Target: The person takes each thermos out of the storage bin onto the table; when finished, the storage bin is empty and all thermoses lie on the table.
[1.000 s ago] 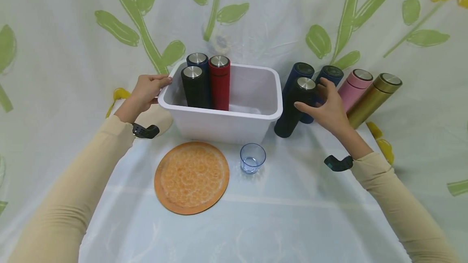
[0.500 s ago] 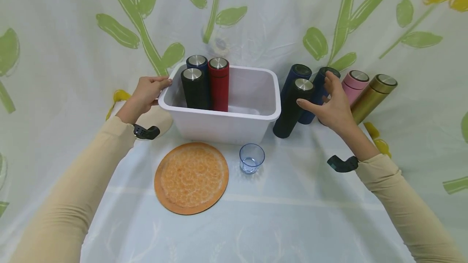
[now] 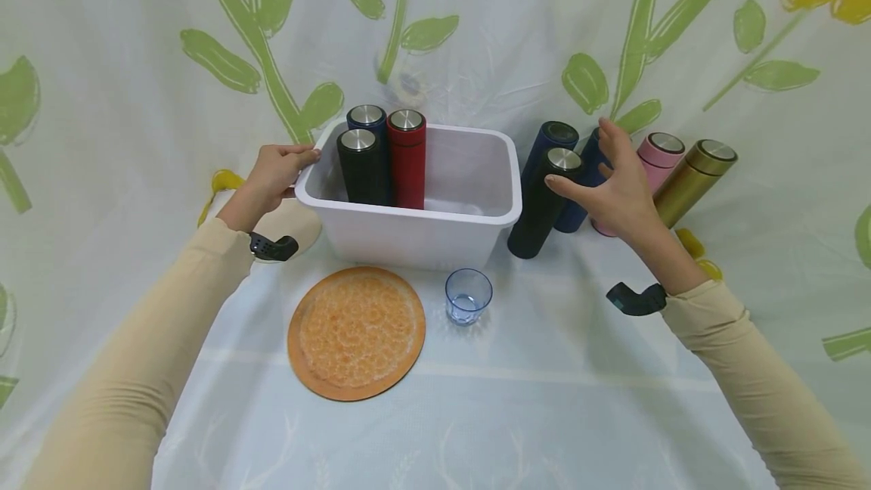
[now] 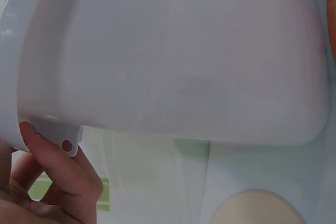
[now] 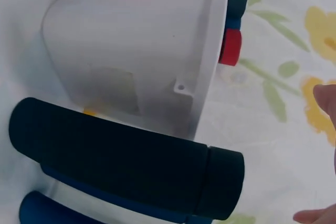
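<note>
A white plastic bin (image 3: 415, 229) holds three upright flasks: a black one (image 3: 361, 169), a red one (image 3: 407, 161) and a blue one (image 3: 367, 116). My left hand (image 3: 275, 172) grips the bin's left rim, fingers (image 4: 63, 177) curled under the lip. To the right of the bin lean a black flask (image 3: 537, 210), a blue flask (image 3: 547, 144), a second blue one (image 3: 570, 216) mostly hidden by my hand, a pink one (image 3: 658, 154) and a gold one (image 3: 694, 176). My right hand (image 3: 609, 184) hovers over them with fingers spread, thumb by the black flask's cap, holding nothing.
An orange round plate (image 3: 357, 331) lies in front of the bin, with a small clear blue glass (image 3: 468, 297) to its right. A floral cloth covers the table and the backdrop. In the right wrist view the black flask (image 5: 126, 156) lies against the bin wall (image 5: 131, 40).
My right hand has come off the black flask, risen slightly and spread its fingers over the second blue flask. The left hand and the bin have stayed put.
</note>
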`<state>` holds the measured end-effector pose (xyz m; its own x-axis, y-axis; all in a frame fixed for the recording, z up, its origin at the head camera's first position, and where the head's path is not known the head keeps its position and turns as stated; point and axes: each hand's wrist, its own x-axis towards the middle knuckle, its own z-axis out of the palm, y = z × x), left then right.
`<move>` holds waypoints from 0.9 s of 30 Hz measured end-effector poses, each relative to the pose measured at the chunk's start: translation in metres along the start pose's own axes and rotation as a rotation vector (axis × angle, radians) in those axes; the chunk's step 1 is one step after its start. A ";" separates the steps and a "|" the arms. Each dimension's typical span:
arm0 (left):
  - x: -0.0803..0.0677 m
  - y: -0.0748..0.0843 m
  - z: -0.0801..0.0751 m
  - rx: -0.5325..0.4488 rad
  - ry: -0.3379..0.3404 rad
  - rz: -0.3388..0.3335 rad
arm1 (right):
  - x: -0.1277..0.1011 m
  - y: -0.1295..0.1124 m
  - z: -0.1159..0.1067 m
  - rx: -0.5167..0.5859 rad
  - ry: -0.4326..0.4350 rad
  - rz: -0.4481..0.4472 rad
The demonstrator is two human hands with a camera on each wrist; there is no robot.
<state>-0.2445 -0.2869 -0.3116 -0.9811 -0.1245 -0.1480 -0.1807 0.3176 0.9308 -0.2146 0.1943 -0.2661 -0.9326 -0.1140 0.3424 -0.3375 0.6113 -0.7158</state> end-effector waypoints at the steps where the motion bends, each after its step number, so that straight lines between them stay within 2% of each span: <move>1: 0.000 0.000 0.000 -0.002 0.000 0.001 | 0.000 -0.002 0.000 -0.003 0.002 -0.003; 21: 0.002 -0.001 0.000 0.003 -0.010 0.003 | 0.008 -0.022 0.006 -0.031 -0.014 -0.046; 27: 0.002 0.000 0.001 0.002 -0.004 0.000 | 0.013 -0.026 0.010 -0.007 -0.017 -0.098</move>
<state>-0.2462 -0.2863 -0.3124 -0.9815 -0.1203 -0.1491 -0.1804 0.3192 0.9304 -0.2189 0.1689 -0.2488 -0.8971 -0.1871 0.4003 -0.4267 0.6021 -0.6748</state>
